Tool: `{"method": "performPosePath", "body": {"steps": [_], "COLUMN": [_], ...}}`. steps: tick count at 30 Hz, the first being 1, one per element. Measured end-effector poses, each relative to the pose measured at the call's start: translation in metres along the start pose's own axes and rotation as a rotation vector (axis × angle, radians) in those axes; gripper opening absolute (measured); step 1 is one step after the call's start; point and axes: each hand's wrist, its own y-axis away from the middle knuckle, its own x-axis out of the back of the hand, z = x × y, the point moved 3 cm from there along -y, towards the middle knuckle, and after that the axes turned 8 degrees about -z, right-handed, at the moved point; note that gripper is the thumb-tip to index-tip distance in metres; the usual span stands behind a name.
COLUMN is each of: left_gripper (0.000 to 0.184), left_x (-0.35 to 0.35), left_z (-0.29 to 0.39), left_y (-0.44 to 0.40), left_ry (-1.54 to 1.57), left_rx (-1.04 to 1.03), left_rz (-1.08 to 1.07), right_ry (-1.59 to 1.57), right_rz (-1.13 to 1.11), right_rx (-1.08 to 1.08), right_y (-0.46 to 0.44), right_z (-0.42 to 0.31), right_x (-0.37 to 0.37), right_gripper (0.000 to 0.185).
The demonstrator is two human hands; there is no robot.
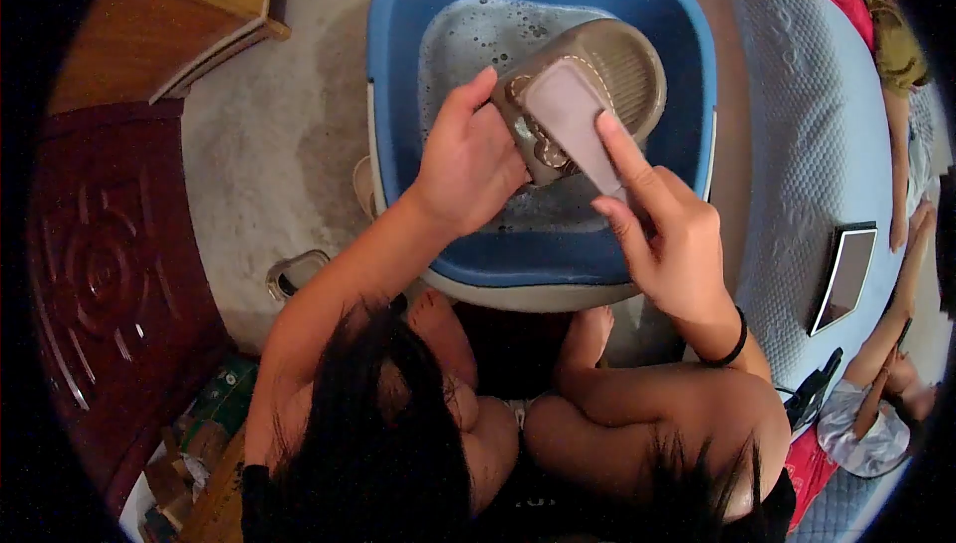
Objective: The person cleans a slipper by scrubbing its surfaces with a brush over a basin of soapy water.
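A brown-grey slipper point(629, 55) with light stitching and a ribbed inside is tilted over a blue basin point(393, 35). My left hand point(471, 160) grips it on its left side, with the fingertips partly hidden behind it. In my right hand point(662, 219) is a pinkish-grey scrubbing brush point(573, 110), its broad back facing up and its narrow end between thumb and fingers. The brush lies against the slipper's upper; its bristle side is hidden. Below them, foamy water point(468, 45) with bubbles fills the basin's bottom.
To the right stands a bed with a pale blue quilted cover point(797, 165), and a tablet point(844, 279) lies on it. Another person point(871, 424) is on the bed. At left are a wooden cabinet point(179, 5), a dark red carved panel point(110, 264) and a slipper point(299, 269) on the floor.
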Motion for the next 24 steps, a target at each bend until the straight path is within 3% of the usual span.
{"method": "performPosePath", "body": {"steps": [4,7,10,11,14,15,18,24], "left_gripper": [0.061,0.061,0.061,0.062,0.062,0.061,0.060,0.062], "left_x": [-0.002,0.002,0.001,0.007,0.000,-0.002,-0.007,0.004], "left_z": [-0.002,-0.001,0.000,0.001,-0.002,-0.003,-0.005,-0.003], "left_y": [-0.002,-0.001,0.001,0.002,-0.004,-0.005,-0.007,-0.002], "left_ry": [-0.071,0.098,-0.173,-0.038,-0.093,-0.042,-0.253,-0.018], "left_rx": [0.006,-0.015,0.040,0.058,-0.010,0.000,0.001,0.025], "left_rz": [0.067,-0.072,0.156,-0.041,0.086,0.013,0.261,0.025], "right_ry": [-0.011,0.014,0.100,0.082,-0.001,-0.003,-0.017,0.009], "right_rz": [0.040,-0.090,-0.273,-0.202,0.075,0.075,0.062,-0.070], "right_rx": [-0.030,0.061,0.082,0.088,0.052,0.000,0.001,0.041], "right_y": [0.001,0.002,0.002,0.003,0.002,0.001,0.002,0.004], "right_z": [0.003,0.004,0.001,0.004,0.012,0.009,0.010,0.010], "right_x": [0.002,0.000,-0.005,-0.005,0.001,0.005,0.003,-0.001], "right_gripper": [0.059,0.059,0.054,0.056,0.058,0.057,0.058,0.060]}}
